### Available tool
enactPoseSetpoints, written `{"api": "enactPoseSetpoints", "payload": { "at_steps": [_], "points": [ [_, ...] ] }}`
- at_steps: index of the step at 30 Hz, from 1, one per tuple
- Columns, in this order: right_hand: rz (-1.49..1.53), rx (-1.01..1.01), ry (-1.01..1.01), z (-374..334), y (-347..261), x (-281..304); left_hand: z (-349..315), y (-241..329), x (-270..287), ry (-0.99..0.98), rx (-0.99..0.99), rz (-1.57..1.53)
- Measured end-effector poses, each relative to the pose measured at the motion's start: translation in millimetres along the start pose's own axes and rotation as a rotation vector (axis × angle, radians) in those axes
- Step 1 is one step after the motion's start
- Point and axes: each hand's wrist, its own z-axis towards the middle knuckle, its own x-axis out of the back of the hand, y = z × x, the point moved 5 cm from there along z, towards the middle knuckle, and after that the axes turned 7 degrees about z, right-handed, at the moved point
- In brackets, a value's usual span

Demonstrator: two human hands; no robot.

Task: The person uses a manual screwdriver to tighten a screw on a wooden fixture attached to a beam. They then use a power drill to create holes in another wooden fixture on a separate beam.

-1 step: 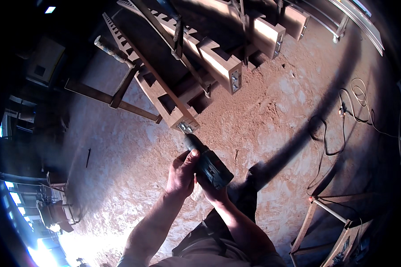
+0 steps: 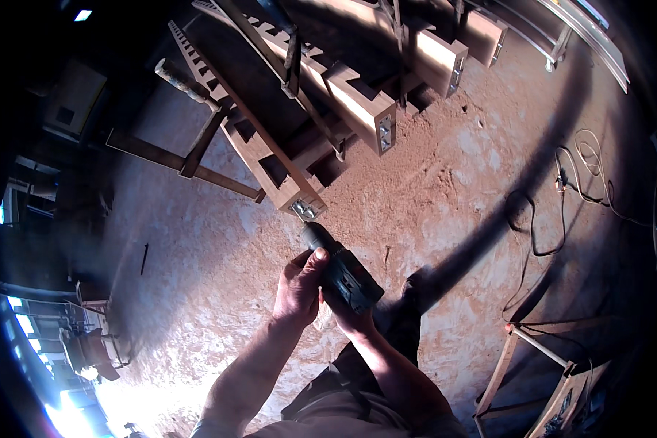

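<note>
No change between the two pictures: left hand [image 2: 297, 290] and right hand [image 2: 349, 319] grip the drill [image 2: 341, 271] as before, its tip at the bracket [image 2: 304, 210] on the wooden beam [image 2: 270, 171].

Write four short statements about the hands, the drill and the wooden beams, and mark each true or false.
1. Both hands hold the power drill. True: the left hand and right hand grip it.
2. The drill tip points at a metal bracket on a wooden beam end. True.
3. The floor is clean tile. False: sawdust covers it.
4. A cable lies coiled on the beam. False: it lies on the floor.
</note>
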Motion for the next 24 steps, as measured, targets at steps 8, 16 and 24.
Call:
{"api": "enactPoseSetpoints", "payload": {
  "at_steps": [8,16,24],
  "points": [
    [0.173,-0.090,0.022,-41,-43,13,-40,-32,-10,-0.084,0.039,0.062],
    [0.319,-0.127,0.665,-191,-133,106,-61,-127,50,-0.229,0.013,0.553],
    [0.525,0.303,1.009,-403,-170,166,-120,-159,-3,-0.979,-0.626,1.161]
  ]
}}
